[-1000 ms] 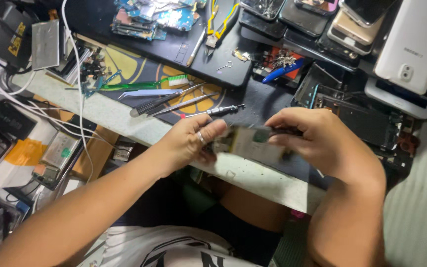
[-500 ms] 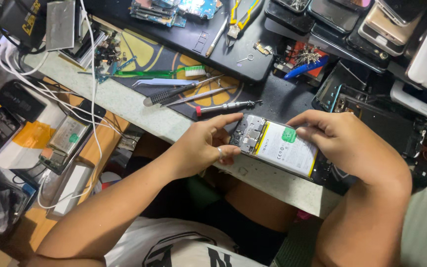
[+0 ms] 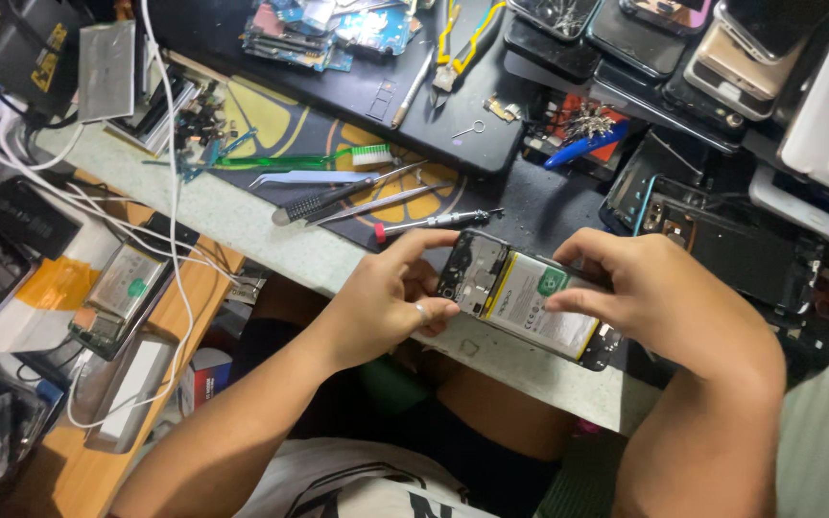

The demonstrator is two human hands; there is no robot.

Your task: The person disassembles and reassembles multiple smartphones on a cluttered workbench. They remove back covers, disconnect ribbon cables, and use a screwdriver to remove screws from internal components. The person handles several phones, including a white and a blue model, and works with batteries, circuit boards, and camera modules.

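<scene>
An opened phone [image 3: 520,297] with its back off, showing a white battery and dark circuit board, lies tilted over the front edge of the workbench. My left hand [image 3: 386,297] pinches its left end, thumb under and fingers over the board. My right hand [image 3: 659,293] grips its right side, with a fingertip pressing on the battery. A small screwdriver [image 3: 438,223] with a red cap lies just beyond the phone.
Tweezers [image 3: 376,201], a green brush [image 3: 309,160], yellow-handled pliers [image 3: 458,38] and circuit boards [image 3: 319,24] lie on the dark mat [image 3: 530,201]. Several phones [image 3: 769,58] are stacked at the back right. White cables [image 3: 170,163] and a spare battery [image 3: 117,288] lie at left.
The phone has become plainly visible between my hands, back side up. My view has shifted left and closer; my right fingertip now rests on the battery.
</scene>
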